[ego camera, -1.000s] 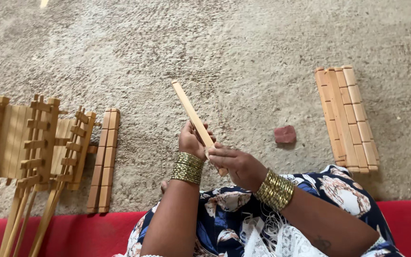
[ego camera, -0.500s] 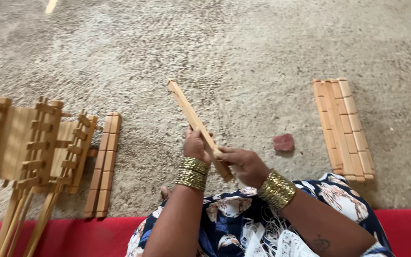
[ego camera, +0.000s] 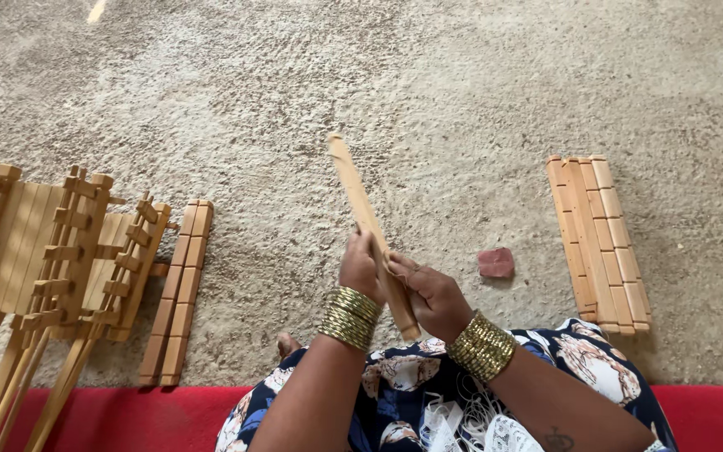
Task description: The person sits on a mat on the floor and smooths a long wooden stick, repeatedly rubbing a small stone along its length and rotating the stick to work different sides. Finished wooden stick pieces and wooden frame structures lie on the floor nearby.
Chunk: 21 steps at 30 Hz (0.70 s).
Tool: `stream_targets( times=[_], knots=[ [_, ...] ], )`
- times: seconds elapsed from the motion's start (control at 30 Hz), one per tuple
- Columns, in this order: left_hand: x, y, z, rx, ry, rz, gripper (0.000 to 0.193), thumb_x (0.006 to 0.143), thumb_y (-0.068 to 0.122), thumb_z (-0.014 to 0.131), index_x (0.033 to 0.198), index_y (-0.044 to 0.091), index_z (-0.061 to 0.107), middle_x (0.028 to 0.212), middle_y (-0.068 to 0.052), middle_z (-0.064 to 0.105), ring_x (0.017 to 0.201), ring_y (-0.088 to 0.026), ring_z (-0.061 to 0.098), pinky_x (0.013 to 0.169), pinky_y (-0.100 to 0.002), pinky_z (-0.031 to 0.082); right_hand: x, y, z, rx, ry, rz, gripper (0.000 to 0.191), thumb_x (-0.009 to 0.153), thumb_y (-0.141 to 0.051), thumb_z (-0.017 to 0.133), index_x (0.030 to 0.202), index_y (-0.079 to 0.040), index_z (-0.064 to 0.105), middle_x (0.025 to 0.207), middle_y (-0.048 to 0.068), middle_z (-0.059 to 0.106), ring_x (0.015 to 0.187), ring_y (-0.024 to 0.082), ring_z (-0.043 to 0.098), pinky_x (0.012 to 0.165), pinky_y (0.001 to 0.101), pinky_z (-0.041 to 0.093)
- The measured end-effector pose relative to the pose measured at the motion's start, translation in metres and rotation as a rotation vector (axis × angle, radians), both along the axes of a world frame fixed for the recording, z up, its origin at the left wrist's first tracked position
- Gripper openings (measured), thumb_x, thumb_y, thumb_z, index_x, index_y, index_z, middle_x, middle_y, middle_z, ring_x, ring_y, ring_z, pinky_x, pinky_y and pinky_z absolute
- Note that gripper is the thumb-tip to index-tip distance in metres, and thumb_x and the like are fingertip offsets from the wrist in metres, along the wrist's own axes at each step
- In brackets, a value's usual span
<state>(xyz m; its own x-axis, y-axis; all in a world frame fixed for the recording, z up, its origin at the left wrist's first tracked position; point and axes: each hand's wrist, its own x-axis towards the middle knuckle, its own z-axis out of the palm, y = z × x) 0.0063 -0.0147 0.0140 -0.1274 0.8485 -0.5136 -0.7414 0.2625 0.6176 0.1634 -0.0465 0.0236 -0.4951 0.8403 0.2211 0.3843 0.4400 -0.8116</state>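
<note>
The left hand (ego camera: 360, 266) is wrapped around the middle of a long wooden slat (ego camera: 370, 230), fingers closed on it so that it points up and away from the body, tilted a little to the left. The right hand (ego camera: 428, 293) is pressed against the lower stretch of the same slat, its fingers curled shut over the wood just beside the left hand; whether something small, such as a rubbing block, sits under those fingers cannot be told. Both wrists carry stacks of gold bangles (ego camera: 350, 316). The slat is off the floor, held above the lap, its lower end near the patterned blue dress (ego camera: 395, 393). The step in hand looks like working along the surface of the slat, probably smoothing or cleaning it, with the left hand steadying and the right hand doing the rubbing; carrying on would call for a firm hold and even strokes along the grain. On the sandy floor (ego camera: 462, 100) a small reddish block (ego camera: 495, 262) lies near the right hand, and beyond it a row of notched slats (ego camera: 597, 243). Well to the left lie two more notched strips (ego camera: 179, 293) and, beside them, assembled wooden racks (ego camera: 52, 251). A red mat edge (ego camera: 127, 414) runs along the bottom.
</note>
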Motion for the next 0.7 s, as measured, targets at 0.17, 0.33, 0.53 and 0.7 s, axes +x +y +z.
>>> stream_targets(
  times=[0.17, 0.33, 0.53, 0.7],
  knots=[
    [0.033, -0.016, 0.007, -0.074, 0.063, -0.195, 0.034, 0.103, 0.026, 0.045, 0.125, 0.005, 0.058, 0.092, -0.011, 0.063, 0.065, -0.015, 0.063, 0.054, -0.028, 0.060, 0.005, 0.024, -0.018, 0.145, 0.003, -0.120, 0.034, 0.097, 0.000, 0.054, 0.130, 0.000, 0.062, 0.141, 0.018, 0.060, 0.115, 0.025, 0.069, 0.096, 0.0302, 0.062],
    [0.031, -0.017, 0.001, 0.411, 0.672, -0.394, 0.054, 0.094, 0.027, 0.069, 0.142, 0.009, 0.054, 0.098, -0.011, 0.068, 0.075, -0.012, 0.064, 0.064, -0.030, 0.060, 0.013, 0.055, -0.002, 0.059, 0.435, -0.148, 0.025, 0.108, 0.001, 0.046, 0.126, 0.007, 0.063, 0.149, 0.023, 0.054, 0.137, 0.030, 0.054, 0.114, 0.0348, 0.050],
    [-0.008, -0.012, 0.007, 0.345, 1.651, -0.474, 0.045, 0.089, 0.029, 0.076, 0.133, 0.027, 0.065, 0.112, 0.000, 0.073, 0.087, -0.013, 0.068, 0.082, -0.034, 0.058, 0.047, 0.077, 0.048, -0.682, 1.092, -0.827, 0.038, 0.100, -0.007, 0.040, 0.135, -0.007, 0.055, 0.122, 0.014, 0.067, 0.106, 0.026, 0.068, 0.089, 0.0378, 0.061],
    [-0.026, -0.006, 0.011, 0.365, 1.869, -0.328, 0.037, 0.081, 0.024, 0.079, 0.117, 0.033, 0.073, 0.106, 0.006, 0.074, 0.107, -0.018, 0.060, 0.107, -0.042, 0.029, 0.074, 0.087, 0.041, -0.759, 1.196, -0.628, 0.038, 0.100, -0.017, 0.041, 0.137, -0.013, 0.049, 0.117, 0.010, 0.067, 0.102, 0.022, 0.069, 0.078, 0.0364, 0.065]
  ],
)
